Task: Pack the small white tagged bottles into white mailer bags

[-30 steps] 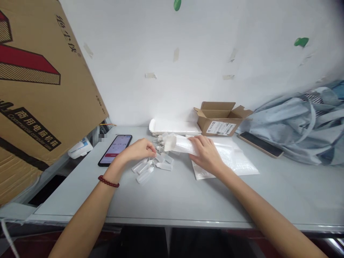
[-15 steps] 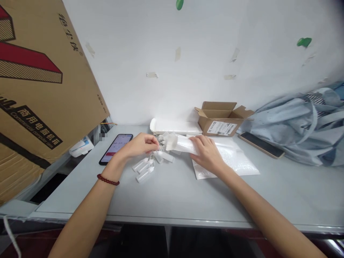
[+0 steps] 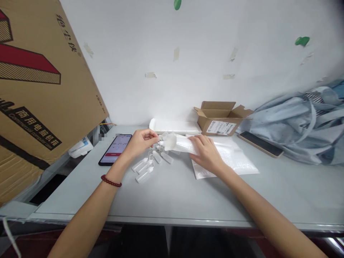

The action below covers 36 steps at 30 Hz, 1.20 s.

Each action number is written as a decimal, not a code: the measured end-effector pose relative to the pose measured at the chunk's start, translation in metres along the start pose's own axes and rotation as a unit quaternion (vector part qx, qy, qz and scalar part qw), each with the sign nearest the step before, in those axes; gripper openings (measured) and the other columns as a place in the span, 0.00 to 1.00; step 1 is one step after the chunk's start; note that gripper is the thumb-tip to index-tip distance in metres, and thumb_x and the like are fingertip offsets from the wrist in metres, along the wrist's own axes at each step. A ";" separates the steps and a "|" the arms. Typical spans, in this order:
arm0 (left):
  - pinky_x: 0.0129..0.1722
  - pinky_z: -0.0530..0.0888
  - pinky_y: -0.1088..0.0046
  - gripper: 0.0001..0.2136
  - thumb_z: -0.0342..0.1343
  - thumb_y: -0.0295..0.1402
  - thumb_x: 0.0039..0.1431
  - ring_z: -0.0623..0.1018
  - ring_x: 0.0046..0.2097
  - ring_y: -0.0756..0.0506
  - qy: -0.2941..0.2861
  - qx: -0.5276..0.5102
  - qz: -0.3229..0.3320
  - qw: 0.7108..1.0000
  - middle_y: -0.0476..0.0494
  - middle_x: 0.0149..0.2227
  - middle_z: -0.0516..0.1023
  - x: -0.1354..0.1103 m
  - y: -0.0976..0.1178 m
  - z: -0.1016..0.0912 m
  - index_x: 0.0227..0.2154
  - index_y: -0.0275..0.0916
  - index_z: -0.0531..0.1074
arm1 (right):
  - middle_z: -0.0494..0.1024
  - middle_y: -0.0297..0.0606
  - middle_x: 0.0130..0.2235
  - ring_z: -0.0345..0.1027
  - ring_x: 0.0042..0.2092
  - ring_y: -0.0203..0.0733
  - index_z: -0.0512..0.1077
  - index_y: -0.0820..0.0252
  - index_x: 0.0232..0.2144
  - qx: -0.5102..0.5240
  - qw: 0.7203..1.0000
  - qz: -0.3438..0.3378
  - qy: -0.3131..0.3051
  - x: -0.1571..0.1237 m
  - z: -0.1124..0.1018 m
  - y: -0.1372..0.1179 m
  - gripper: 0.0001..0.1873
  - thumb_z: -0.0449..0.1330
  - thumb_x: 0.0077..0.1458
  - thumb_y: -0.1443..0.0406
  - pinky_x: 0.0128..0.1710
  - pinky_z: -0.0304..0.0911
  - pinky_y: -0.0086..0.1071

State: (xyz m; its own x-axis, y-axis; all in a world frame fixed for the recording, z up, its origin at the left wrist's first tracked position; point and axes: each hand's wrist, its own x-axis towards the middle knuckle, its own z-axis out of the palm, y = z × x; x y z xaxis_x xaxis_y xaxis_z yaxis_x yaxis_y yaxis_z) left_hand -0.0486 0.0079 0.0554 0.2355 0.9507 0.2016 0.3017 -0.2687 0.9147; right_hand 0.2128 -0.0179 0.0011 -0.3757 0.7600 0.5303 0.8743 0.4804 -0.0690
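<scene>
Small clear bottles (image 3: 145, 174) cluster on a bench (image 3: 172, 200) beside the left hand (image 3: 139, 144), its fingers narrowed, any hold unclear. The right hand's (image 3: 206, 154) fingers clasp a bubble mailer (image 3: 184, 144) partly hiding the pile; white packets (image 3: 177, 127) and an open carton (image 3: 220, 126) sit behind.

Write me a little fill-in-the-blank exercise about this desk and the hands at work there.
1. The right hand grips a pouch whose color is ____.
2. The dark red bracelet is worn on the person's ____ arm.
3. From the wearer's view, the small clear bottles lie to the ____ of the lit phone.
4. The flaps of the small cardboard box stand ____.

Missing words: white; left; right; open.
</scene>
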 end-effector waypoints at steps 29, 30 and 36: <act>0.20 0.58 0.76 0.09 0.61 0.35 0.42 0.65 0.19 0.50 -0.311 0.188 -0.118 0.924 0.53 0.14 0.67 -0.001 -0.009 -0.028 0.29 0.43 0.79 | 0.69 0.46 0.47 0.61 0.49 0.54 0.61 0.58 0.50 0.012 1.000 0.005 0.008 0.001 -0.003 -0.002 0.25 0.57 0.48 0.68 0.45 0.58 0.43; 0.19 0.58 0.75 0.08 0.61 0.35 0.41 0.64 0.18 0.50 -0.315 0.187 -0.119 0.923 0.53 0.14 0.67 -0.001 -0.010 -0.026 0.28 0.43 0.79 | 0.69 0.46 0.47 0.61 0.49 0.54 0.61 0.58 0.51 0.012 1.000 0.006 0.005 0.001 -0.003 -0.002 0.25 0.57 0.48 0.68 0.45 0.58 0.43; 0.19 0.55 0.74 0.04 0.56 0.32 0.42 0.62 0.17 0.50 -0.309 0.204 -0.120 0.921 0.51 0.12 0.65 -0.003 -0.014 -0.017 0.18 0.41 0.75 | 0.68 0.46 0.47 0.61 0.50 0.53 0.61 0.58 0.51 0.007 1.000 0.000 -0.003 0.000 0.000 -0.001 0.26 0.57 0.48 0.68 0.45 0.58 0.43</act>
State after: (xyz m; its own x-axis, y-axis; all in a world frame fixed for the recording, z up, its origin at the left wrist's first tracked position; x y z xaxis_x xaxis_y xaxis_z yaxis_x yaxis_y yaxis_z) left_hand -0.0690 0.0119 0.0479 0.5600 0.7548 -0.3415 0.7055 -0.2184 0.6742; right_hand 0.2120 -0.0180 0.0008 -0.3778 0.7629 0.5247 0.8700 0.4863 -0.0806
